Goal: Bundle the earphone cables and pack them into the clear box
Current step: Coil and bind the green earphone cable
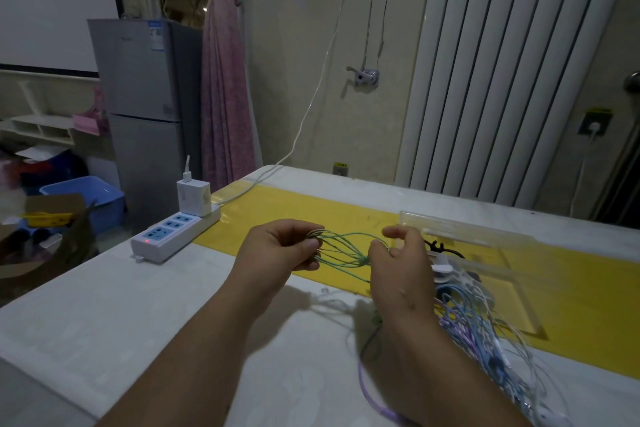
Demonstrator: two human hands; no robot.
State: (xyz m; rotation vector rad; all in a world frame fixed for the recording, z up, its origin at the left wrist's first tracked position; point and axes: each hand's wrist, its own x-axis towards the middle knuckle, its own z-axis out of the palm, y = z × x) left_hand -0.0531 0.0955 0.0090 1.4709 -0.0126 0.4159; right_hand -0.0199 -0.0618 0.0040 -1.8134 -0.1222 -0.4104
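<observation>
A green earphone cable (341, 250), folded into several loops, stretches between my two hands above the table. My left hand (277, 253) pinches the looped end on the left. My right hand (398, 270) grips the other end, where the strands are gathered and a loose strand runs up round the fingers. To the right stands the clear box (512, 274) with a white bundle and a black item inside. A tangle of blue, purple and white earphone cables (485, 333) lies by my right forearm, partly hidden by it.
A white power strip (173, 234) with a plugged charger (192, 196) sits at the table's left edge, its white cord running to the wall. A yellow runner (311, 208) crosses the table. A fridge, a blue bin and a cardboard box stand left of the table.
</observation>
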